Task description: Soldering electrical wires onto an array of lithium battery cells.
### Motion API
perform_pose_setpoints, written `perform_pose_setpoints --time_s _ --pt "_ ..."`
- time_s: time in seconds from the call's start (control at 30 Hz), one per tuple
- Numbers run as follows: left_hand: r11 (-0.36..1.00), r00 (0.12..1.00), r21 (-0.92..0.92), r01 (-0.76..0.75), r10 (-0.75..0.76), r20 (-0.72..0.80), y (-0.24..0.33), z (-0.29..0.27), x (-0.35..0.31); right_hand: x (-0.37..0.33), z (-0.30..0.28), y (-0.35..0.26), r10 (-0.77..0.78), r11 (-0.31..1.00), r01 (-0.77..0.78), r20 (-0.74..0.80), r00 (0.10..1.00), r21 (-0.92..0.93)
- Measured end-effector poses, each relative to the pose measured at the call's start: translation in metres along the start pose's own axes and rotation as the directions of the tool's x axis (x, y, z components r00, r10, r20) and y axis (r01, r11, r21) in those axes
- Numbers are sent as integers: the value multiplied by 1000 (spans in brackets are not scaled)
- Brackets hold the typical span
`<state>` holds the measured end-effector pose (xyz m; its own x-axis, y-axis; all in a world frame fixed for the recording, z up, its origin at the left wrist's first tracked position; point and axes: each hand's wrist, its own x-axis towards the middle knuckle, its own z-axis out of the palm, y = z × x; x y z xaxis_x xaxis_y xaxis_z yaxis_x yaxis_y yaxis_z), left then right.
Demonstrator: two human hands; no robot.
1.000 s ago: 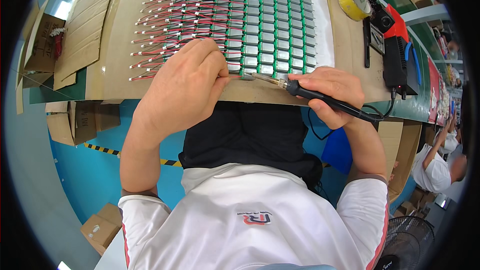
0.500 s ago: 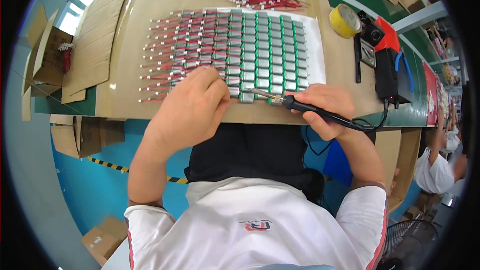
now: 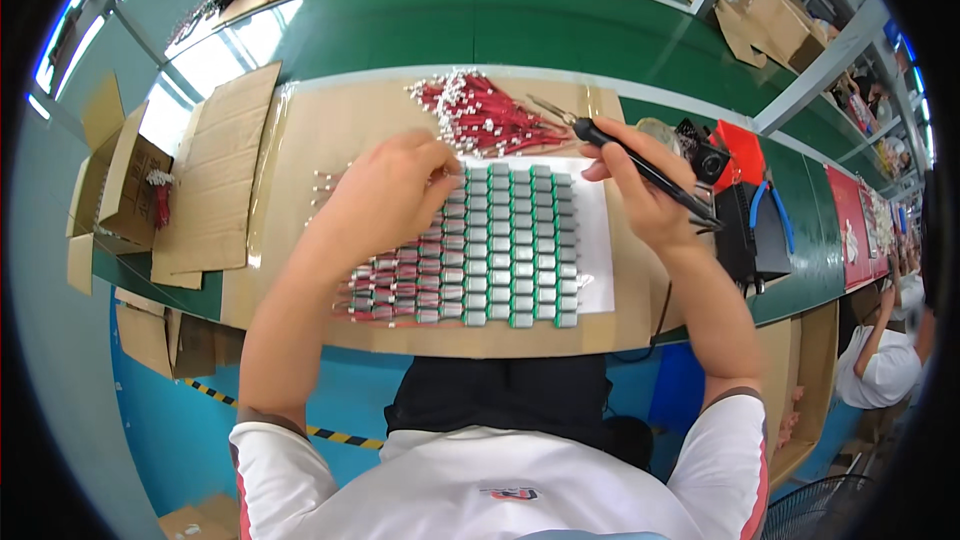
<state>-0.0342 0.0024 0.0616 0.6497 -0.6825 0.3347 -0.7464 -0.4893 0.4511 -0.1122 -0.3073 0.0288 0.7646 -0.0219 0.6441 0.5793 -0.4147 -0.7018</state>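
Observation:
Rows of grey battery cells with green edges [image 3: 510, 250] lie on a white sheet [image 3: 597, 275] before me. Thin red and black leads with white connectors [image 3: 375, 290] run off the left columns. My left hand [image 3: 400, 185] is over the far left of the rows, its thumb and fingers pinched together; whatever is between them is hidden. In my right hand [image 3: 650, 185] is a soldering iron with a black handle [image 3: 600, 136]. Its metal tip points far left, over the right side of a heap of red wires with white connectors [image 3: 490, 118].
A cardboard mat [image 3: 330, 100] covers the green bench. To the right are a red tray [image 3: 738, 150], a black box [image 3: 740, 240] and blue-handled pliers [image 3: 785, 215]. An open carton [image 3: 130, 185] stands left, beside a cardboard sheet [image 3: 215, 190]. Another person [image 3: 880, 360] sits at far right.
The view has tilted, showing more of the far bench. Both hands have moved toward the far end of the rows. The iron's tip has gone from the near cells to the wire heap.

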Motion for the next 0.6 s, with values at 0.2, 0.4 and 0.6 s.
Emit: perform_pose_setpoints --time_s 0.2,0.4,0.6 --pt "994 998 93 -61 61 6 -39 43 83 -1 12 28 73 997 -74 -36 997 -38" --pt "976 984 214 29 -66 168 -46 63 109 13 -2 32 -378 882 362 3 926 -300" --pt "958 969 282 60 -123 214 -41 63 117 6 2 46 -417 837 399 34 908 -374"
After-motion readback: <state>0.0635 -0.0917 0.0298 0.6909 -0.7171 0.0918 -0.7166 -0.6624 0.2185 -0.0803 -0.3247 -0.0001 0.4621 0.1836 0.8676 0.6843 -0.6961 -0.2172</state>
